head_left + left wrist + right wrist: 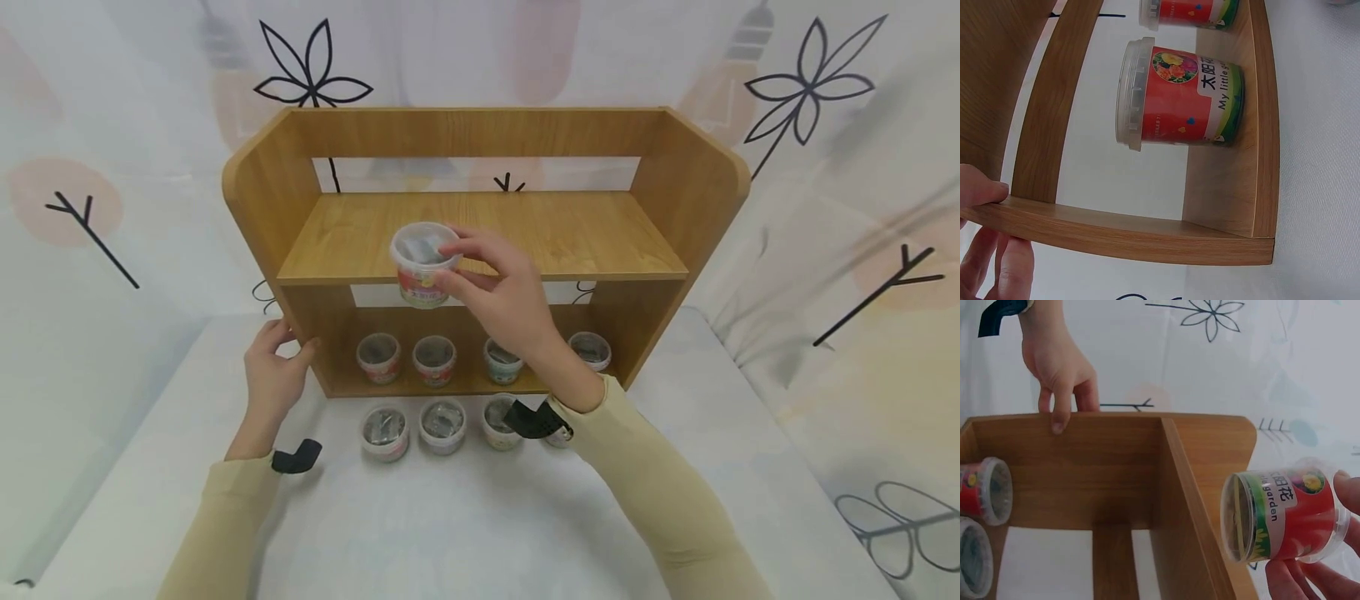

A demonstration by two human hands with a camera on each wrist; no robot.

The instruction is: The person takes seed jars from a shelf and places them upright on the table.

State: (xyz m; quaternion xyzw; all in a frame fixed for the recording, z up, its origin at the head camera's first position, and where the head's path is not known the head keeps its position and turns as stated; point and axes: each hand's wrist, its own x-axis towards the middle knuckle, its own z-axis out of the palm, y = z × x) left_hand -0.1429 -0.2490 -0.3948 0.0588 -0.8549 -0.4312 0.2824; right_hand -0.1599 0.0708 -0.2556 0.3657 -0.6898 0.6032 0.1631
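My right hand (504, 287) holds a small clear plastic tub (422, 285) with a red label by its rim, between thumb and fingers. The tub hangs in front of the upper shelf board (480, 229) of a wooden rack; in the right wrist view its label (1294, 509) shows a flower picture and green edge. My left hand (277, 367) grips the rack's left side panel (1116, 234), thumb on the inner face and fingers outside. Just inside that panel, a red-labelled tub (1179, 97) stands on the lower shelf.
Several lidded tubs line the lower shelf, among them one at the right end (590, 348). A second row of tubs stands on the white tabletop in front, including one at left (385, 433). Behind the rack hangs a patterned white cloth (450, 50).
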